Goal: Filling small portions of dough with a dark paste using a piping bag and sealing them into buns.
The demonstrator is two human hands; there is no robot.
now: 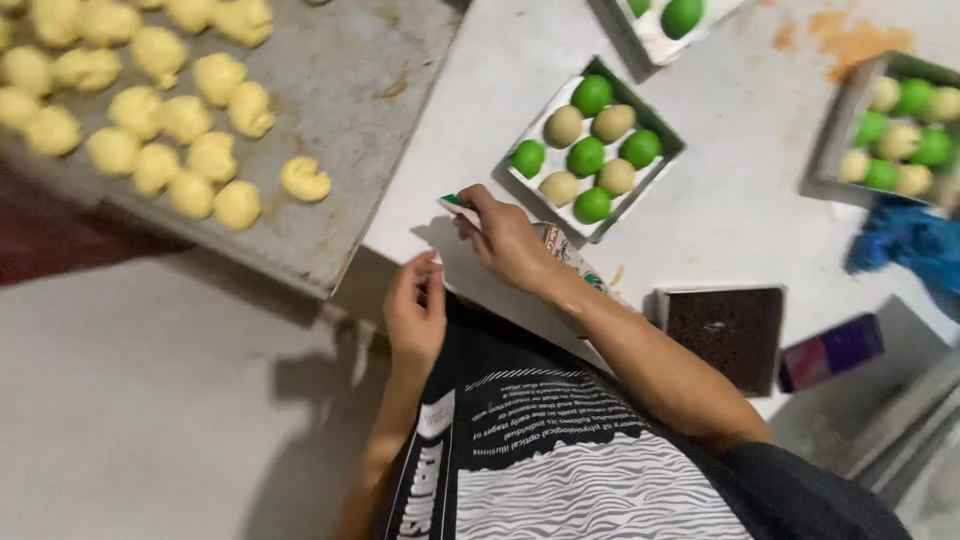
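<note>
**Two hands at the edge of a white table**

The right hand (505,240) rests on the white table (720,210). Its fingers are pinched shut on a small flat piece (458,207) that is white with a green end. A thin printed packet (566,255) lies under the wrist. The left hand (415,315) is at the table's near edge, just beside the right hand. Its fingers are curled close together, and I cannot tell if it holds anything.

Just past the right hand sits a square box (652,165) with green and pale round balls in three rows. Another box of balls (848,120) like it is at the far right, and a third box (655,38) peeks in at the top. Near the right arm is a dark brown square tray (728,335), and beside that a purple box (830,352). Something blue and crumpled (910,245) lies at the right edge.

To the left is a big grey metal tray (350,110) with many little yellow dough lumps (160,110) on it. The table has an orange stain (850,40) near the top. The floor (150,400) below is pale grey. The person wears a black shirt (560,460) with white stripes.
</note>
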